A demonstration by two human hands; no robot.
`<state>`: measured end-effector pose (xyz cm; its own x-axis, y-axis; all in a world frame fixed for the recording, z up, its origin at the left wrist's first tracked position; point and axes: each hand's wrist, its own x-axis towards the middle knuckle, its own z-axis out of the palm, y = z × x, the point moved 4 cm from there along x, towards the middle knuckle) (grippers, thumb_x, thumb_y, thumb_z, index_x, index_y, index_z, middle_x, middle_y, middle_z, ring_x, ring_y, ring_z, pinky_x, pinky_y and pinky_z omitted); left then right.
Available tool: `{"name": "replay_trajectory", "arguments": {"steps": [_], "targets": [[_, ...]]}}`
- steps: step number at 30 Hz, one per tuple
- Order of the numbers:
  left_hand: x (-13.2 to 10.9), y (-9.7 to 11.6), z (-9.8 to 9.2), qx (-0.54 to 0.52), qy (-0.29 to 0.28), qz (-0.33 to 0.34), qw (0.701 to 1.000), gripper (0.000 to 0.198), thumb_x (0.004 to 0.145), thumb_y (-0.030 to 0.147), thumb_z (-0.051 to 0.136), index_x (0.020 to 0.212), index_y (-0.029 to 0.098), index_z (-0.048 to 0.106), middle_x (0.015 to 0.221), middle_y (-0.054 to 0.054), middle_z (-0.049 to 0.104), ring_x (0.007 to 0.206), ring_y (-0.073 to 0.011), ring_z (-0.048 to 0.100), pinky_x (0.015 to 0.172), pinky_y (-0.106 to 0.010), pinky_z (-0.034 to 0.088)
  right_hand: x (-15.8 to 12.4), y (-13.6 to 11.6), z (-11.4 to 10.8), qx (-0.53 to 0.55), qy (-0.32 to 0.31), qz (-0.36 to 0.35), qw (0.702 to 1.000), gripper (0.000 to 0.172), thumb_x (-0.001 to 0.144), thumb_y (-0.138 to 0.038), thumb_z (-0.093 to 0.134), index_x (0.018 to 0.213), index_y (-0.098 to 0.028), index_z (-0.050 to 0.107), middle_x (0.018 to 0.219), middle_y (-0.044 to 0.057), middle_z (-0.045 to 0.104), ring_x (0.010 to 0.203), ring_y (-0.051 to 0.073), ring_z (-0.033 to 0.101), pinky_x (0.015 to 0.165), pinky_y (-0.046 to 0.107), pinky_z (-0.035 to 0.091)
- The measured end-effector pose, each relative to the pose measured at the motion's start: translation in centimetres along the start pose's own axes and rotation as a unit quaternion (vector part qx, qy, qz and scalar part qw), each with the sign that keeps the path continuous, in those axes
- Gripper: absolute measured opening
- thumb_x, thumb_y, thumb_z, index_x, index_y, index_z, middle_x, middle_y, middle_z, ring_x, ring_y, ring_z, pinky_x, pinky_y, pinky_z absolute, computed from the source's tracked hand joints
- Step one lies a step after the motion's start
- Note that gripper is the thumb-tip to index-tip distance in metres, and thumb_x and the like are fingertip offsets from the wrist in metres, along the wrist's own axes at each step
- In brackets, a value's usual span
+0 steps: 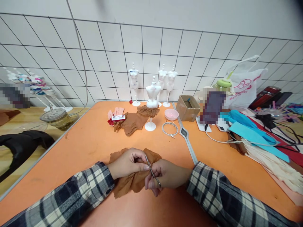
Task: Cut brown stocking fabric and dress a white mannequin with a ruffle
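Brown cloth (127, 186) lies crumpled on the table under both of my hands. My left hand (130, 162) pinches its gathered upper part between thumb and fingers. Slim metal scissors (151, 168) are in my right hand (163, 176), with a finger ring near my thumb. Their narrow tips point up and away, beside my left fingertips. Whether the blades are parted cannot be made out. Behind my hands stands a small white dress form (153, 91) with a brown ruffle (148, 111) around its lower body.
More brown cloth (132, 123) lies beside the form, near a white label card (118, 117). To the right are a pink bowl (171, 114), a wire ring (169, 129), a cardboard box (188, 108) and a propped phone (214, 107). Cables and cloth strips (258, 138) lie farther right.
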<state>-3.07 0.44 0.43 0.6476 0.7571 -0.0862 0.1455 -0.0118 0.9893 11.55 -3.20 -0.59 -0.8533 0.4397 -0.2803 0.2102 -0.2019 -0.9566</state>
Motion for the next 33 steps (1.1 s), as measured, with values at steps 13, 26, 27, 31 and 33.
{"name": "replay_trajectory", "arguments": {"steps": [13, 26, 27, 31, 33], "targets": [[0.5, -0.2, -2.5, 0.173, 0.054, -0.012, 0.983, 0.019, 0.079, 0.034, 0.068, 0.080, 0.015, 0.071, 0.074, -0.002, 0.071, 0.067, -0.0145, 0.060, 0.064, -0.023, 0.047, -2.1, -1.6, -2.8, -0.004, 0.081, -0.162, 0.983, 0.055, 0.081, -0.065, 0.059, 0.093, -0.011, 0.065, 0.073, 0.006, 0.068, 0.060, 0.012, 0.058, 0.058, 0.024, 0.044], [0.8, -1.4, -4.5, 0.231, 0.124, -0.040, 0.964, 0.026, 0.083, 0.039, 0.061, 0.093, 0.017, 0.073, 0.089, -0.005, 0.075, 0.082, -0.0214, 0.067, 0.074, -0.029, 0.051, -1.6, -1.0, -6.0, -0.481, 0.346, -0.060, 0.803, 0.041, 0.083, -0.043, 0.067, 0.116, -0.020, 0.063, 0.113, 0.009, 0.067, 0.109, 0.025, 0.055, 0.097, 0.043, 0.037], [0.8, -1.4, -4.9, 0.224, 0.150, -0.044, 0.962, 0.028, 0.083, 0.040, 0.062, 0.095, 0.018, 0.073, 0.093, -0.006, 0.076, 0.086, -0.0228, 0.067, 0.078, -0.031, 0.052, -1.7, -1.1, -6.1, -0.477, 0.364, -0.056, 0.798, 0.039, 0.083, -0.042, 0.067, 0.115, -0.020, 0.063, 0.110, 0.008, 0.067, 0.107, 0.024, 0.055, 0.095, 0.041, 0.038], [0.5, -0.3, -5.1, 0.202, 0.221, -0.011, 0.954, 0.029, 0.085, 0.042, 0.060, 0.096, 0.018, 0.071, 0.096, -0.006, 0.075, 0.088, -0.0222, 0.067, 0.078, -0.031, 0.051, -2.2, -1.9, -6.0, -0.454, 0.422, -0.089, 0.780, 0.034, 0.081, -0.037, 0.070, 0.110, -0.021, 0.065, 0.107, 0.008, 0.067, 0.103, 0.024, 0.056, 0.093, 0.039, 0.041], [0.1, 0.6, -4.5, 0.189, 0.253, 0.034, 0.948, 0.026, 0.086, 0.040, 0.060, 0.095, 0.018, 0.069, 0.092, -0.005, 0.073, 0.084, -0.0199, 0.066, 0.075, -0.028, 0.051, -2.4, -2.2, -5.9, -0.442, 0.443, -0.117, 0.771, 0.031, 0.081, -0.035, 0.069, 0.109, -0.021, 0.065, 0.107, 0.008, 0.068, 0.103, 0.023, 0.056, 0.094, 0.039, 0.041]]}}
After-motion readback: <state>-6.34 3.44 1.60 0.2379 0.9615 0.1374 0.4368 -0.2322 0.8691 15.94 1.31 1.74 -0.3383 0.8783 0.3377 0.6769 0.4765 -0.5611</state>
